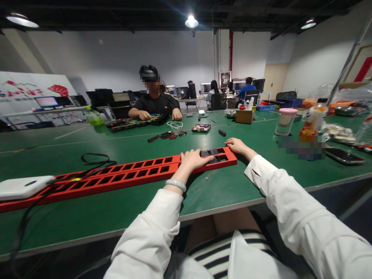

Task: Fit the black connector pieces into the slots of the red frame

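A long red frame [139,180] with two rows of square openings lies across the green table in front of me. Black blocks [209,152] fill several openings near its right end. My left hand [192,159] lies over the frame beside these blocks, fingers spread and thumb stretched toward them. At the far right corner, my right hand [236,145] has its fingers curled on the frame's end; its thumb is hidden. A white box-shaped device [24,186] with a black cable [95,167] rests on the frame's left end.
Across the green table [116,217] a person [155,100] handles a dark strip with colored wires [151,119]. Dark loose pieces [167,135], a small black block [222,132] and a patterned tray [201,128] lie beyond the frame. A pink-lidded cup [286,122], bottle [313,120] and phone [344,155] stand right.
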A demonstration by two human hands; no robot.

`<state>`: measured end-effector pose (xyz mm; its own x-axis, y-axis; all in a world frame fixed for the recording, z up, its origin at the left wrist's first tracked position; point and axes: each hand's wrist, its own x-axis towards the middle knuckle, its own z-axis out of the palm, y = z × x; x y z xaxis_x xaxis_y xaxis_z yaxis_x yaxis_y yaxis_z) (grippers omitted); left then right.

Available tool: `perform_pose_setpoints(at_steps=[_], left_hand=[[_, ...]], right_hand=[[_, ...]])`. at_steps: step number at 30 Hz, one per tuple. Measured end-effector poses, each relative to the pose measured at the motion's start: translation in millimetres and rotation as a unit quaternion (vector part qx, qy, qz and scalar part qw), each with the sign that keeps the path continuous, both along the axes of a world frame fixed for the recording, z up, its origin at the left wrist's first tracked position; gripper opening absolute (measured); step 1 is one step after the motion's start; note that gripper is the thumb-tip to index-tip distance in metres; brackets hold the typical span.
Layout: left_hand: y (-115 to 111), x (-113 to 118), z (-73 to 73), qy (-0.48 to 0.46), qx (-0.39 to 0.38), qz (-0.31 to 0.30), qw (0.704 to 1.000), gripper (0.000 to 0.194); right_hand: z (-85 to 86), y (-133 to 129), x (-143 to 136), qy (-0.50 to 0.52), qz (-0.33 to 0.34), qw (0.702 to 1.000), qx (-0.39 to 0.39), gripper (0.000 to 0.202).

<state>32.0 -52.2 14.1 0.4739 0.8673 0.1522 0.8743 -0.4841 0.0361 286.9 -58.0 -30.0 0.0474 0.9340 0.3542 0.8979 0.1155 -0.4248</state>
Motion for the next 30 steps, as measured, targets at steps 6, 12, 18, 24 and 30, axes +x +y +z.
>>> perform_pose_setpoints(at_steps=[6, 12, 18, 24, 30], left_hand=[[-0.8, -0.5, 0.4, 0.003, 0.005, -0.001, 1.0, 0.083], [-1.0, -0.4, 1.0, 0.006, 0.002, -0.005, 1.0, 0.083], [-1.4, -0.7, 1.4, -0.001, 0.0, -0.008, 1.0, 0.088], [-3.4, -0.8, 0.6, -0.018, 0.016, -0.025, 0.999, 0.088], [-3.5, -0.1, -0.5, -0.045, 0.039, -0.138, 0.989, 0.071]], right_hand=[[0.2, 1.4, 2.7, -0.002, -0.02, 1.0, -0.017, 0.034], [0.9, -0.9, 5.9, 0.002, -0.057, 0.998, -0.026, 0.031], [0.2, -0.3, 8.7, 0.0, -0.075, 0.997, -0.013, 0.03], [0.2, -1.5, 9.7, 0.006, -0.076, 0.997, -0.011, 0.025], [3.9, -5.6, 8.9, 0.007, -0.075, 0.997, 0.024, 0.025]])
